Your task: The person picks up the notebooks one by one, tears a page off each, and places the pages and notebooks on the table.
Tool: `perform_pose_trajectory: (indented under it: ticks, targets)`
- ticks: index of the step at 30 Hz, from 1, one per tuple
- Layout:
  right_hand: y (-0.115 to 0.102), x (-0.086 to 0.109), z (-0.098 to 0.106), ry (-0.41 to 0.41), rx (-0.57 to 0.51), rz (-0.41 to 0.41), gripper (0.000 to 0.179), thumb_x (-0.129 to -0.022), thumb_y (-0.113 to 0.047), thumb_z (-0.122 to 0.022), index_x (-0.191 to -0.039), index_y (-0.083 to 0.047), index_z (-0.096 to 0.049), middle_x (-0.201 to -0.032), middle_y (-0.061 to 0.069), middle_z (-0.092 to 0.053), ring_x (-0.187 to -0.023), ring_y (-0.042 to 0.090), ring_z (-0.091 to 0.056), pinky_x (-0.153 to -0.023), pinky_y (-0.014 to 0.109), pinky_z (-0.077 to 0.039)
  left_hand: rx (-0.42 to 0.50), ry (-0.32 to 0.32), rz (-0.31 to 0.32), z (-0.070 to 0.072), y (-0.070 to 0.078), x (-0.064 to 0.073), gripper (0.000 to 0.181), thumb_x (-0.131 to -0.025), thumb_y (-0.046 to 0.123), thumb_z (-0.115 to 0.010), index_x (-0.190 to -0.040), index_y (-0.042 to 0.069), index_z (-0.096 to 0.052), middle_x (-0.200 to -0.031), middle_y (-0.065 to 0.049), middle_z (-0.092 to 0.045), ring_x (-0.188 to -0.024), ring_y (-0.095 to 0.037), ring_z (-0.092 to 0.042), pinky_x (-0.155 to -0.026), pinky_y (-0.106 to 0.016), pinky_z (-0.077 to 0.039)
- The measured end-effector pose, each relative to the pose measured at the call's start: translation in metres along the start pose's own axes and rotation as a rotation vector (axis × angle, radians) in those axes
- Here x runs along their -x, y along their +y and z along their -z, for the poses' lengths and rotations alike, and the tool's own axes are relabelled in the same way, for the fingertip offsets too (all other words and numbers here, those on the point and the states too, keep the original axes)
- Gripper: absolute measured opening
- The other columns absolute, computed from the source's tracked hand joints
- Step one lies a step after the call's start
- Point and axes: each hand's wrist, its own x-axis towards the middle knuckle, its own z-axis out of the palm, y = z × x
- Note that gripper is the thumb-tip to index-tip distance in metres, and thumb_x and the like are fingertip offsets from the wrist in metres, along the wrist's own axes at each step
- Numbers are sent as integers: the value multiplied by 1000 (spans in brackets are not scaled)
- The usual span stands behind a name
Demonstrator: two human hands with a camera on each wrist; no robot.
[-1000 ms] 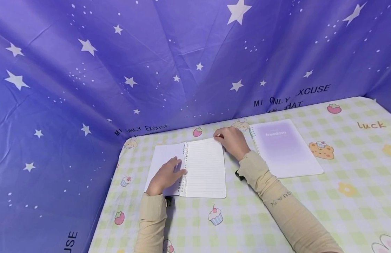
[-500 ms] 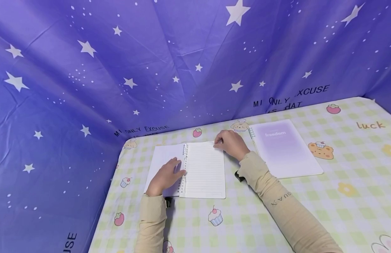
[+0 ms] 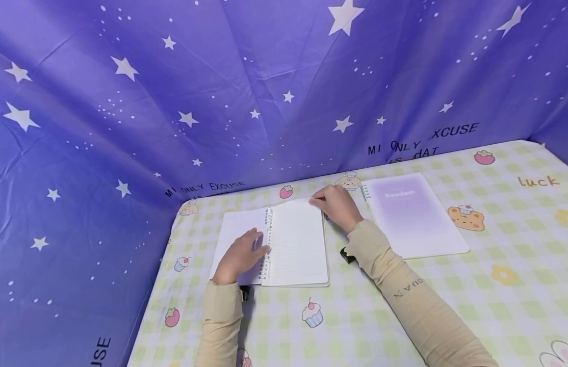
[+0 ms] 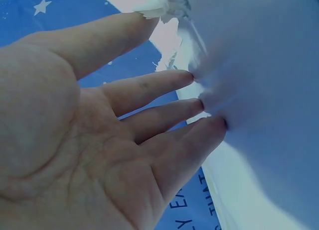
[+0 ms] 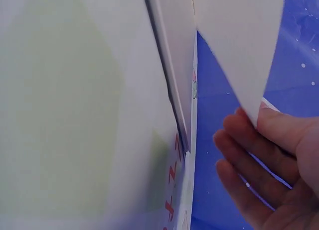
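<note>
"So, what lay farthest left?"

"The left hand (image 3: 240, 255), at about nine o'clock on the open spiral notebook (image 3: 277, 239). Its fingers were straight and spread, fingertips touching the left-hand leaf (image 3: 241, 221), gripping nothing. Whether the thumb touched the coil binding (image 3: 268, 220), I couldn't tell."

"And beyond that?"

"The ruled page (image 3: 300, 247) had its far corner raised, between one and two o'clock on the notebook. The right hand (image 3: 339, 205) pinched that corner between thumb and forefinger, the other fingers loosely bent."

"How did that sheet strike you for handling?"

"Thin, very light and floppy, I reckoned. A hard pull looked likely to tear it at the holes, so the outer corner seemed the right place to hold, gently, with the left fingers steadying the rest."

"And farther right?"

"The lilac 'freedom' notebook (image 3: 414, 219) lay closed, between two and three o'clock from the open one, probably stiffer to handle."
</note>
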Motion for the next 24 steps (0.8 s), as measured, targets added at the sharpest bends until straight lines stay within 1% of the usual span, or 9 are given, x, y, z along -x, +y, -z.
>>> perform_pose_trajectory:
  ticks: [2,4,8,11,13,16,19,22,24]
  targets:
    - [-2,0,0,13,5,4,16,-93,-19,-71,-96,-6,-80,-86,8,-76,-62,14,-62,-83,40,-57,-10,0,0,-1,2,1,55,-99,28,-60,-142,-4,-49,-154,-25,-37,-143,-42,-34,-119,-54,-28]
    - [-4,0,0,19,13,3,17,-93,-20,-70,-97,-7,-80,-86,8,-76,-60,15,-62,-82,40,-57,-28,-3,-6,-1,4,2,56,-99,28,-60,-142,-5,-49,-153,-26,-38,-142,-43,-36,-118,-55,-29]
    - [-8,1,-2,3,29,8,19,-96,-19,-66,-102,-6,-79,-97,11,-76,-82,24,-72,-89,42,-56,-61,-14,-15,-2,8,5,55,-99,27,-61,-140,-8,-50,-152,-28,-39,-141,-43,-38,-117,-55,-31]
    - [-11,2,-4,-20,29,26,21,-99,-16,-62,-111,-5,-76,-109,12,-74,-104,29,-70,-95,44,-54,-90,0,-21,0,9,7,53,-98,27,-61,-138,-7,-52,-149,-27,-44,-139,-42,-41,-116,-54,-33]
    - [-12,3,-5,-30,29,45,22,-99,-15,-61,-114,-6,-75,-113,12,-73,-108,30,-69,-97,44,-54,-110,26,-37,0,9,6,51,-98,26,-62,-137,-6,-54,-146,-25,-48,-136,-41,-45,-115,-53,-35]
    - [-14,5,-6,-33,41,93,22,-98,-16,-63,-114,-8,-76,-112,11,-74,-108,29,-69,-96,43,-54,-118,57,-61,2,8,2,52,-97,25,-63,-139,-4,-52,-143,-23,-52,-135,-40,-47,-115,-51,-36]
    - [-17,7,-6,-44,56,139,21,-97,-19,-65,-111,-8,-77,-109,9,-75,-105,27,-70,-94,42,-55,-102,44,-66,3,6,-1,57,-97,25,-63,-145,-1,-46,-145,-22,-49,-137,-39,-43,-116,-51,-34]
    - [-24,9,-6,-64,69,164,21,-97,-18,-65,-109,-7,-77,-108,9,-75,-105,27,-70,-94,42,-55,-74,5,-62,4,3,-4,61,-98,26,-62,-150,3,-40,-153,-22,-39,-144,-39,-33,-119,-52,-29]
    - [-30,11,-5,-74,73,177,20,-97,-16,-65,-109,-6,-77,-108,10,-75,-105,27,-70,-95,42,-55,-67,-10,-77,4,1,-5,63,-99,25,-61,-153,5,-36,-157,-23,-32,-147,-39,-26,-121,-52,-24]
